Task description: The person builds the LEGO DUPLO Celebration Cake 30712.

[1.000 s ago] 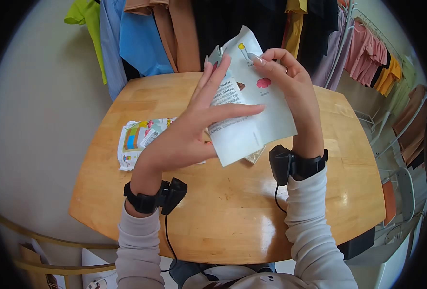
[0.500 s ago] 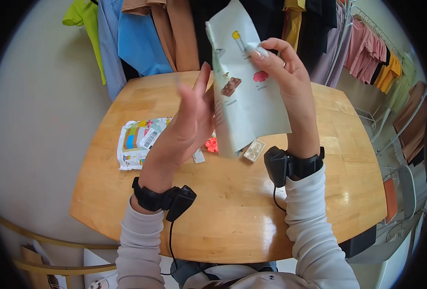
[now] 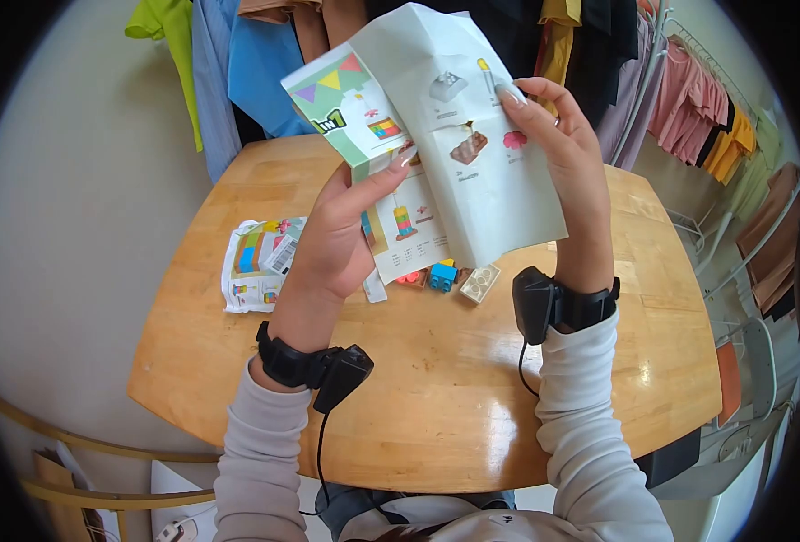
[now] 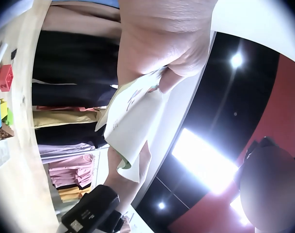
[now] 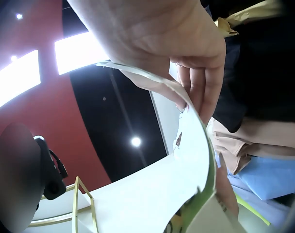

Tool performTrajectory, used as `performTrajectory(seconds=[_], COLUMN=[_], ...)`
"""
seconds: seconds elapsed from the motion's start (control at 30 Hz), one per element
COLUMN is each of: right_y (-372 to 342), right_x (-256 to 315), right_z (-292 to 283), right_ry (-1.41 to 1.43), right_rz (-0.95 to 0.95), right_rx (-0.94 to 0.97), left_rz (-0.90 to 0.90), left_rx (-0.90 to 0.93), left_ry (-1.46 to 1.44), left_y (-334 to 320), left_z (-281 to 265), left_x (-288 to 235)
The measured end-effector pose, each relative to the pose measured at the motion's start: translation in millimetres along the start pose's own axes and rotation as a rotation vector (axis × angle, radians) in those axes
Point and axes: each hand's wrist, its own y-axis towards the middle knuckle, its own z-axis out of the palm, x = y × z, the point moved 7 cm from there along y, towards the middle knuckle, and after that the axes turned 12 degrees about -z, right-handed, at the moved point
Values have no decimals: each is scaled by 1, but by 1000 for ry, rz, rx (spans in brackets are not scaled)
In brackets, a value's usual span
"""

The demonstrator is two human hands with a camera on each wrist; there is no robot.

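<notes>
Both hands hold up a folded paper instruction sheet (image 3: 499,203) above the table, printed with brick pictures and a green-bordered panel. My left hand (image 3: 341,230) grips the left panel, thumb on the printed face and the other fingers hidden behind. At the right edge my right hand (image 3: 567,149) pinches the paper between thumb and fingers. In the right wrist view the sheet (image 5: 198,145) bends in a curve below that hand. Beneath it on the table lie a blue toy brick (image 3: 442,278), a pale brick (image 3: 479,283) and red bricks (image 4: 5,77), partly covered by the paper in the head view.
A white printed packet (image 3: 251,271) with a barcode label lies on the wooden table (image 3: 436,388), left of the left hand. Clothes (image 3: 269,86) hang behind the table's far edge. A rack of garments (image 3: 684,90) stands at the right. Cables run from both wrist cameras.
The left hand has moved from beside the paper to grip its left panel. The sheet has been spread wider, showing the green-bordered panel. The right hand keeps its pinch.
</notes>
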Motion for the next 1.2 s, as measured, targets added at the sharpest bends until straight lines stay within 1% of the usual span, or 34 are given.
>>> performTrajectory(seconds=[0.03,0.1,0.23,0.3,0.37,0.5,0.57,0.83,0.9,1.03,1.2], right_y=[1,2,7,6,6,8,8,10,9,8,7], right_x=[1,5,7,9,8,3,2,1,1,0,3], right_z=[-2,-8,-21,-25,-24,-31,-31,-37,-36,-37,-37], right_ry=[0,3,-54,-89,-23,6,30,52,55,53,39], right_rz=[0,-15,-36,-6,23,79,103,92,98,105,92], right_rx=[0,-20,-24,-25,13,65,126,144,150,165,195], left_rz=[0,-45,-51,-47,-37,-30,-30,-7,-6,-15,19], left_rx=[0,107,112,110,124,143,136,88,112,96,47], left_ry=[0,-115,-151,-132,-113,-74,-73,-44,-110,-106,-27], left_y=[1,3,1,1,1,1,1,3,3,4,2], left_z=[-2,-1,-1,-2,-2,-4,-3,-6,-6,-7,-3], left_x=[0,1,-2,-3,-3,-4,-4,-2,-1,-1,-2])
